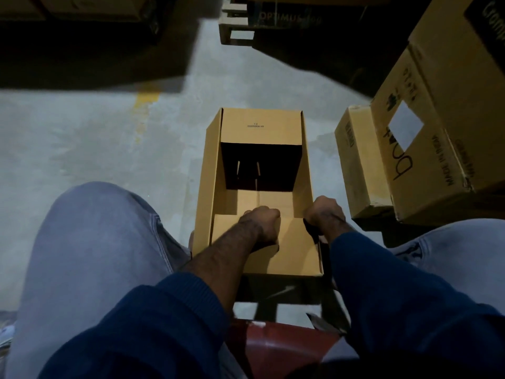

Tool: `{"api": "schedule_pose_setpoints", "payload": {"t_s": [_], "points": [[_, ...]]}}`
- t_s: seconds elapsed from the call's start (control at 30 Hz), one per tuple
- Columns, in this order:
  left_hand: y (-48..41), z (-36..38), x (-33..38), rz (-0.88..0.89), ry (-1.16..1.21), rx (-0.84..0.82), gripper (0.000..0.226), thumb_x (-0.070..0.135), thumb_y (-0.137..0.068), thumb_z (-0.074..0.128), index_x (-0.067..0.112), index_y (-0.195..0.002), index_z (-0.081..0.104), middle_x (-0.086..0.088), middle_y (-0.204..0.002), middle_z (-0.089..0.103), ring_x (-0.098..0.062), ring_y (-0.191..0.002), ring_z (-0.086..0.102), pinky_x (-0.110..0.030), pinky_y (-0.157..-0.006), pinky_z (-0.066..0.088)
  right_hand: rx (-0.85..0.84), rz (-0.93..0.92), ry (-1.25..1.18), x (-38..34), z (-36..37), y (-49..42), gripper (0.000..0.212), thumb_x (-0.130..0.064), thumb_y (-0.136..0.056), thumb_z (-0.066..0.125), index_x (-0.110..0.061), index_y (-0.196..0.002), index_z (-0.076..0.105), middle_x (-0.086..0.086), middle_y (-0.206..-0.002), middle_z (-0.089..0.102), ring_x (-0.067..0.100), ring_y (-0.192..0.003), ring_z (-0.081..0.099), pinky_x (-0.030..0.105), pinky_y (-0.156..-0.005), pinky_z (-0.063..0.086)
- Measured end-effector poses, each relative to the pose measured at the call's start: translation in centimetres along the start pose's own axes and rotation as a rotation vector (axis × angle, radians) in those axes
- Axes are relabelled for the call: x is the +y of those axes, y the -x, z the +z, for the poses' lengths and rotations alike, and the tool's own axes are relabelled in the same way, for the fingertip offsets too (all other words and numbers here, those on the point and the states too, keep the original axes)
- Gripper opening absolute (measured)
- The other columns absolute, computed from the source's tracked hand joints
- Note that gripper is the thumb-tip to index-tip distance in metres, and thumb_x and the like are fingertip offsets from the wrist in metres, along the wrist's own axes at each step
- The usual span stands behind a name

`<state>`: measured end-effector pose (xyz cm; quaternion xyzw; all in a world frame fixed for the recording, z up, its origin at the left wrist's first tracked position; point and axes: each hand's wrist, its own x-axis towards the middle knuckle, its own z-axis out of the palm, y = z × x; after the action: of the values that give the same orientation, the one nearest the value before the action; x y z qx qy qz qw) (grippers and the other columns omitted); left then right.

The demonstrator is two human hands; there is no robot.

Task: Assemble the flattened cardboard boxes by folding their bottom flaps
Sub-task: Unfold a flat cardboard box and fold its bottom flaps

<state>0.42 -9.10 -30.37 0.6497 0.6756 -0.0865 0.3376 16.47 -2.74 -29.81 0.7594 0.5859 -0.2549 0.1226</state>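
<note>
A brown cardboard box [210,170] stands on the floor between my knees, its open end facing up. The far flap [261,127] is folded inward, and below it the inside is dark. The near flap [295,242] lies folded in as well. My left hand [259,222] rests on this near flap, its fingers curled over the flap's far edge. My right hand [325,212] grips the top edge of the box's right wall, and its fingertips are hidden.
Closed printed cartons [426,149] are stacked close to the box on the right. A wooden pallet [236,26] and dark shelving stand at the back. Grey concrete floor [95,138] with a yellow mark lies to the left. A red seat [278,348] is under me.
</note>
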Motion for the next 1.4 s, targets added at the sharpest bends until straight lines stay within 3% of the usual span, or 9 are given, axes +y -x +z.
{"api": "schedule_pose_setpoints", "payload": {"t_s": [0.27, 0.37, 0.43, 0.67, 0.83, 1.0, 1.13, 1.23, 1.4], "points": [[1.3, -2.7, 0.1, -0.035, 0.057, 0.064, 0.042, 0.035, -0.085, 0.078, 0.02, -0.121, 0.064, -0.002, -0.108, 0.063, -0.02, -0.094, 0.061, -0.043, -0.084, 0.059, -0.019, -0.064, -0.034, -2.0, -5.0, 0.3, 0.029, -0.038, -0.098, 0.062, -0.01, -0.093, 0.059, 0.009, -0.093, 0.063, 0.024, -0.082, 0.063, 0.039, -0.08, 0.058], [2.2, -4.0, 0.3, -0.027, 0.034, 0.089, 0.036, 0.034, -0.084, 0.078, 0.02, -0.116, 0.067, -0.001, -0.108, 0.065, -0.019, -0.094, 0.062, -0.043, -0.084, 0.059, -0.241, -0.161, -0.201, -2.8, -7.2, 1.2, 0.02, -0.03, -0.1, 0.062, -0.01, -0.099, 0.06, 0.011, -0.1, 0.065, 0.025, -0.087, 0.065, 0.036, -0.07, 0.056], [2.9, -4.6, 0.3, -0.028, 0.037, 0.096, 0.032, 0.035, -0.086, 0.077, 0.022, -0.113, 0.068, 0.001, -0.106, 0.065, -0.017, -0.094, 0.062, -0.042, -0.084, 0.059, -0.379, -0.23, -0.238, -2.7, -7.9, 2.3, 0.02, -0.029, -0.101, 0.062, -0.012, -0.11, 0.066, 0.01, -0.105, 0.069, 0.024, -0.091, 0.067, 0.04, -0.081, 0.058], [6.1, -5.7, -1.0, 0.03, 0.167, 0.115, 0.021, 0.033, -0.094, 0.069, 0.024, -0.113, 0.074, 0.004, -0.12, 0.066, -0.014, -0.107, 0.06, -0.033, -0.086, 0.054, -0.465, -0.33, 0.116, -2.9, -8.5, 7.3, 0.018, -0.024, -0.099, 0.066, -0.012, -0.109, 0.075, 0.007, -0.099, 0.078, 0.022, -0.087, 0.077, 0.038, -0.082, 0.059], [7.9, -6.2, -1.7, 0.035, 0.223, 0.091, 0.012, 0.032, -0.091, 0.074, 0.024, -0.099, 0.076, 0.009, -0.1, 0.066, -0.011, -0.099, 0.061, -0.031, -0.083, 0.052, -0.423, -0.383, 0.225, -3.3, -7.3, 8.0, 0.01, -0.017, -0.091, 0.076, -0.012, -0.1, 0.075, 0.006, -0.107, 0.076, 0.02, -0.096, 0.072, 0.033, -0.081, 0.061], [8.6, -6.9, -2.3, 0.009, 0.281, -0.072, 0.014, 0.044, -0.084, 0.079, 0.03, -0.084, 0.076, 0.008, -0.096, 0.071, -0.013, -0.099, 0.064, -0.039, -0.09, 0.053, -0.523, -0.458, 0.294, -3.0, -7.2, 9.5, 0.019, -0.018, -0.083, 0.083, -0.017, -0.099, 0.073, -0.003, -0.092, 0.07, 0.011, -0.077, 0.063, 0.027, -0.066, 0.054], [9.1, -7.4, -2.1, 0.035, 0.213, -0.328, 0.023, 0.041, -0.086, 0.077, 0.028, -0.105, 0.073, 0.005, -0.109, 0.068, -0.02, -0.109, 0.063, -0.045, -0.099, 0.051, -0.693, -0.454, 0.36, -3.2, -6.8, 10.5, 0.032, -0.019, -0.089, 0.077, -0.017, -0.12, 0.071, 0.003, -0.117, 0.07, 0.018, -0.099, 0.067, 0.039, -0.091, 0.058], [8.8, -6.6, -2.0, -0.025, 0.135, -0.498, 0.031, 0.023, -0.085, 0.078, 0.029, -0.112, 0.064, 0.0, -0.117, 0.066, -0.02, -0.105, 0.065, -0.04, -0.091, 0.058, -0.678, -0.388, 0.346, -3.4, -6.0, 11.1, 0.028, -0.014, -0.098, 0.062, -0.015, -0.126, 0.066, 0.007, -0.116, 0.066, 0.023, -0.095, 0.062, 0.04, -0.087, 0.051], [8.4, -5.2, -2.1, 0.015, -0.011, -0.231, 0.03, 0.017, -0.094, 0.067, 0.022, -0.123, 0.063, 0.004, -0.109, 0.063, -0.012, -0.094, 0.063, -0.035, -0.085, 0.059, -0.646, -0.345, 0.283, -3.8, -4.8, 10.9, 0.024, -0.012, -0.098, 0.06, -0.014, -0.121, 0.066, 0.008, -0.115, 0.066, 0.026, -0.099, 0.064, 0.038, -0.078, 0.051]]}}
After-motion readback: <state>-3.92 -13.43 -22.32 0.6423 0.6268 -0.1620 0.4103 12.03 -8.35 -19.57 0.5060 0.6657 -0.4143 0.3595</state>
